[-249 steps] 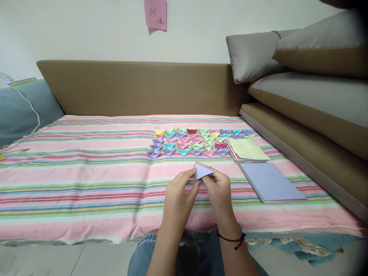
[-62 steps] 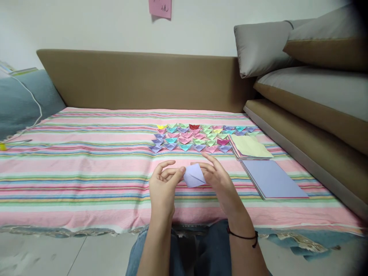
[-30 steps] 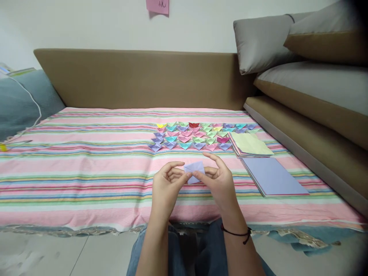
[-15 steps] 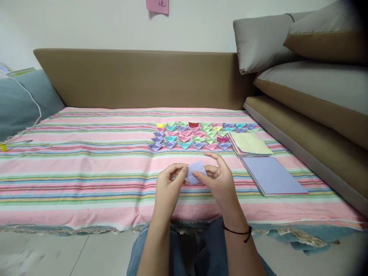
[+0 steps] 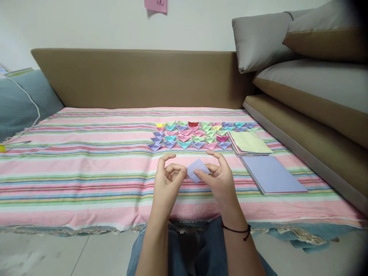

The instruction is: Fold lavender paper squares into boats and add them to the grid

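A small folded square of lavender paper is held up above the striped cloth, turned so one corner points upward. My right hand pinches it, thumb on its face and fingers behind. At its left corner, my left hand closes thumb and fingertips on the edge, with the index finger raised. Beyond my hands, several small folded paper boats in many colours lie in rows. To the right rest a stack with pale yellow paper on top and a stack of lavender paper.
A striped cloth covers the seat under everything. Behind stands a brown backrest. Grey and brown cushions are piled at the right. A white cable runs over the blue cushion at the left.
The folded paper has turned in my fingers and shifted slightly right, a corner now pointing up. My left index finger has lifted away from the other fingers.
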Available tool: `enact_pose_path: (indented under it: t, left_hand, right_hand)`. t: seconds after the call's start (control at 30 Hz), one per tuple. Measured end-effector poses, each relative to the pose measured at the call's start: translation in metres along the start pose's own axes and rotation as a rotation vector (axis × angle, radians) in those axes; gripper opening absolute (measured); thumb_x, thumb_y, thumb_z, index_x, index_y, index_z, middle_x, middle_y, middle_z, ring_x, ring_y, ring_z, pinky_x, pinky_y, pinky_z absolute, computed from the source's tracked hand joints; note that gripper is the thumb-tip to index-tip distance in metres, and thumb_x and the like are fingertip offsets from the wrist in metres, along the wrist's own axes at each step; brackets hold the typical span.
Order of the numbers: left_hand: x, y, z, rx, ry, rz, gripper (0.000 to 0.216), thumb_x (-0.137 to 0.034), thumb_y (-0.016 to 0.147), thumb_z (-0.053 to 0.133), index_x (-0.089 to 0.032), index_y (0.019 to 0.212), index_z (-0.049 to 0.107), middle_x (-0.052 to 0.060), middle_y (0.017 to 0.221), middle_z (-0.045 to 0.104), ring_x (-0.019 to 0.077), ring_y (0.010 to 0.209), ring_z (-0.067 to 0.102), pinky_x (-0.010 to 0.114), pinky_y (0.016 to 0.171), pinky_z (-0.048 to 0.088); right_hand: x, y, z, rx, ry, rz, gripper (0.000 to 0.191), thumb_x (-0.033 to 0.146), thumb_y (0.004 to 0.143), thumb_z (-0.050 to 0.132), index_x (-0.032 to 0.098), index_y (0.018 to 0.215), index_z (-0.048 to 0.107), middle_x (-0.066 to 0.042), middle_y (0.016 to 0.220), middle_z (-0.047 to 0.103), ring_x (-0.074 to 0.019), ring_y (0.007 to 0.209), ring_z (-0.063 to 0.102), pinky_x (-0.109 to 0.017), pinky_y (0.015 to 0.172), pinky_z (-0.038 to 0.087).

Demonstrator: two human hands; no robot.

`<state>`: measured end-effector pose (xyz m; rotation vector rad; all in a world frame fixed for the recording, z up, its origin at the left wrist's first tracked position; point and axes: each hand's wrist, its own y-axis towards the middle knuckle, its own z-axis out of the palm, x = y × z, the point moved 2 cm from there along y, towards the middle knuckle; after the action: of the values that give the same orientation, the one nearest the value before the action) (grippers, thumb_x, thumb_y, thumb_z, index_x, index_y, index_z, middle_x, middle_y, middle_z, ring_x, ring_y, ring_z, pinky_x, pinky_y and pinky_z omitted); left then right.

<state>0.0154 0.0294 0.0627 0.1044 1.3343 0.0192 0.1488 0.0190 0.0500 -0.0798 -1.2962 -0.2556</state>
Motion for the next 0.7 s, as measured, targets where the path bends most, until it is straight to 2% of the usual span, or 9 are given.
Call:
enact_pose_path:
  t: [0.13,0.33,0.43,0.57,0.7]
  left_hand:
    - [0.004,0.001,0.0,0.023,0.016,-0.025,0.048,-0.018,0.066,0.072,-0.019,0.106,0.046,-0.005,0.063,0.063,0.0096,0.06,0.058,0.02,0.061,0.046]
    - [0.008,0.003,-0.003,0.046,-0.087,-0.108,0.036,-0.02,0.065,0.074,-0.015,0.097,0.057,-0.004,0.058,0.062,0.0087,0.06,0.058,0.02,0.064,0.048]
    - [0.01,0.002,-0.005,0.076,-0.081,-0.149,0.029,-0.021,0.066,0.074,-0.013,0.092,0.063,-0.002,0.06,0.063,0.0089,0.061,0.059,0.02,0.064,0.049]
    - [0.01,0.003,-0.01,0.017,-0.089,-0.162,0.024,-0.024,0.065,0.075,-0.014,0.086,0.067,0.0,0.064,0.066,0.0103,0.064,0.061,0.021,0.065,0.052]
    - [0.006,0.004,-0.012,-0.005,-0.036,-0.067,0.023,-0.029,0.07,0.071,-0.017,0.09,0.07,0.002,0.077,0.07,0.0123,0.07,0.063,0.023,0.066,0.053]
  right_hand:
    - [0.0,0.0,0.002,0.016,-0.008,-0.018,0.064,0.021,0.061,0.076,0.022,0.115,0.041,0.003,0.062,0.068,-0.0117,0.05,0.059,-0.022,0.051,0.048]
    - [0.0,0.0,0.002,-0.067,0.112,-0.006,0.069,0.021,0.06,0.077,0.023,0.119,0.041,0.003,0.064,0.069,-0.0136,0.053,0.061,-0.025,0.053,0.051]
    - [0.0,0.0,0.0,-0.083,0.045,-0.073,0.055,0.021,0.063,0.076,0.022,0.113,0.053,0.002,0.066,0.07,-0.0146,0.057,0.063,-0.026,0.054,0.053]
    - [0.002,0.0,-0.001,-0.052,-0.068,-0.159,0.023,0.022,0.064,0.075,0.018,0.085,0.069,-0.003,0.073,0.071,-0.0171,0.066,0.066,-0.026,0.057,0.055]
    - [0.001,0.0,-0.003,-0.044,-0.091,-0.139,0.023,0.022,0.062,0.076,0.017,0.084,0.071,-0.005,0.08,0.074,-0.0202,0.072,0.069,-0.03,0.062,0.058]
